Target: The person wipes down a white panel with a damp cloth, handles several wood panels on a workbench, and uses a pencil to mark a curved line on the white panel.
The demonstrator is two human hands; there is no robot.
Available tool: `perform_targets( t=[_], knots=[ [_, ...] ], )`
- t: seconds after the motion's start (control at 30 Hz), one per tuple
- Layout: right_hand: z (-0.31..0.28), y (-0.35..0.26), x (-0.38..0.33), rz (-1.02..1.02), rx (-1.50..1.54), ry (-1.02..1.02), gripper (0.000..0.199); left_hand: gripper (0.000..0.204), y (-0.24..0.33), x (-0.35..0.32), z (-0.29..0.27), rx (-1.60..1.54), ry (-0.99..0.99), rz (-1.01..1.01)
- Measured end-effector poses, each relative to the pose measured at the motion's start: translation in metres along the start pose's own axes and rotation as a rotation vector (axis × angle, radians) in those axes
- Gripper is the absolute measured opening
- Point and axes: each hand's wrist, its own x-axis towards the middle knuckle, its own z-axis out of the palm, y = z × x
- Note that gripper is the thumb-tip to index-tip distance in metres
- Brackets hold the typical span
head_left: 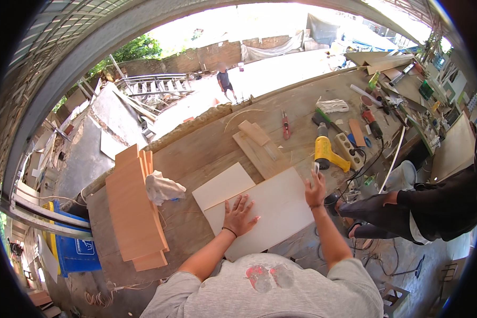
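A large white board (281,204) lies at a slant on the workbench in front of me. My left hand (240,216) rests flat on it, fingers spread. At the board's right end is my right hand (316,191), its fingers bent around a small whitish piece (316,167) whose kind is too small to tell. A smaller white board (225,185) lies against the far side of the large one. Just beyond my right hand is a yellow heat gun (327,152). Behind the boards lies a bare wooden panel (254,156) with a short wood strip on it.
Brown boards (135,204) are stacked at the left, a white rag (164,188) beside them. Red-handled pliers (285,127), a power strip (349,150) and an angle grinder (371,123) lie farther back. One person (434,204) stands close at the right, another (224,80) in the yard.
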Motion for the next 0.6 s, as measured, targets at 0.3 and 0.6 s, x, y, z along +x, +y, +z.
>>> perform_targets(
  t=[0.3, 0.6],
  knots=[
    [-0.086, 0.003, -0.096, 0.629, 0.257, 0.476, 0.035, 0.06, 0.016, 0.027, 0.01, -0.01, 0.015, 0.032],
    [-0.104, 0.007, -0.097, 0.636, 0.756, 0.486, 0.016, 0.067, 0.007, 0.016, 0.008, 0.001, -0.084, 0.04]
  ],
)
